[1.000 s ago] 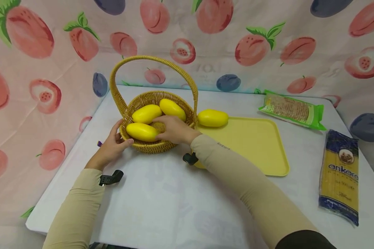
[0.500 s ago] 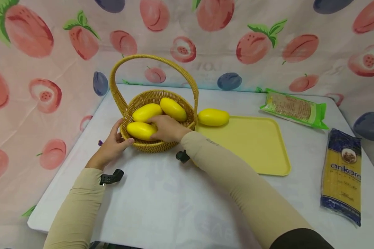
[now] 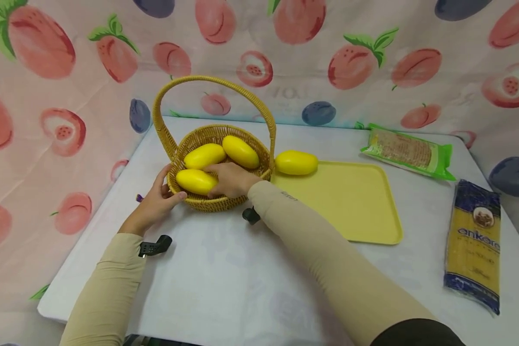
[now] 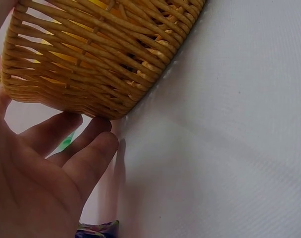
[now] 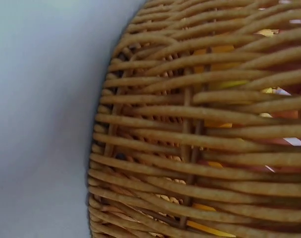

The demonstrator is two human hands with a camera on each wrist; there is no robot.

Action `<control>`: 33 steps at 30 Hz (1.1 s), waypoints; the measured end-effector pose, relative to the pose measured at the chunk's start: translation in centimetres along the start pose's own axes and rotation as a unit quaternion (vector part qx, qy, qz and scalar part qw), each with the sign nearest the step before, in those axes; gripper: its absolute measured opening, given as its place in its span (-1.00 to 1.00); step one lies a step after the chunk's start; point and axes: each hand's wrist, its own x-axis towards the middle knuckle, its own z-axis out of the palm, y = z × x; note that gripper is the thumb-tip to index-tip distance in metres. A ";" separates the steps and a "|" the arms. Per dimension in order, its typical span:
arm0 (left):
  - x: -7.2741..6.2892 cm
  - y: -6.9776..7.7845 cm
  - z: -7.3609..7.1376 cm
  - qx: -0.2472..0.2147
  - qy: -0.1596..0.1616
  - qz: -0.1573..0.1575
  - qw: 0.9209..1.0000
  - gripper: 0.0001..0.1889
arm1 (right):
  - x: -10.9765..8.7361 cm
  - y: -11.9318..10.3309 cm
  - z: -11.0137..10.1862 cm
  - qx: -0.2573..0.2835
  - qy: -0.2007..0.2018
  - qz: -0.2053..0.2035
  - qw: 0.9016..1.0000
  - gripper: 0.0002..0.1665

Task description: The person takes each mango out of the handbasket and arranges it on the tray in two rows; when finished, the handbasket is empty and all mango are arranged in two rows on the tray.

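Observation:
A wicker basket (image 3: 214,205) with a tall arched handle holds three yellow mangoes, smooth and oblong. Inside it, my right hand (image 3: 233,180) grips the right end of the front mango (image 3: 194,181), thumb on the near side and fingers on the far side. Behind lie the left mango (image 3: 204,156) and the back mango (image 3: 240,151). My left hand (image 3: 155,204) touches the basket's outside left wall; in the left wrist view its extended fingers (image 4: 93,161) meet the weave low down. Wickerwork (image 5: 200,124) largely hides my right hand in the right wrist view.
Another mango (image 3: 296,162) lies at the back left corner of a yellow tray (image 3: 350,206), right of the basket. Further right are a green-edged packet (image 3: 408,151) and a blue-and-yellow Ankara pasta packet (image 3: 473,245). A small purple wrapper (image 4: 98,229) sits beyond my left hand.
My right hand has shifted slightly left in the basket, moving further around the front mango's end. My left hand and the basket have stayed in place.

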 end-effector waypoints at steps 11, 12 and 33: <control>0.0 -0.1 0.0 0.003 0.006 -0.002 1.000 -0.04 | 0.0 0.1 0.0 -0.012 -0.005 -0.003 1.000 -0.26; 0.0 -0.1 0.0 0.003 0.006 -0.002 1.000 -0.03 | 0.1 0.1 0.0 -0.010 -0.004 -0.005 1.000 -0.28; 0.1 -0.1 0.1 0.012 0.005 -0.009 1.000 -0.02 | -0.4 0.4 -0.9 -0.021 0.046 -0.033 0.998 -0.33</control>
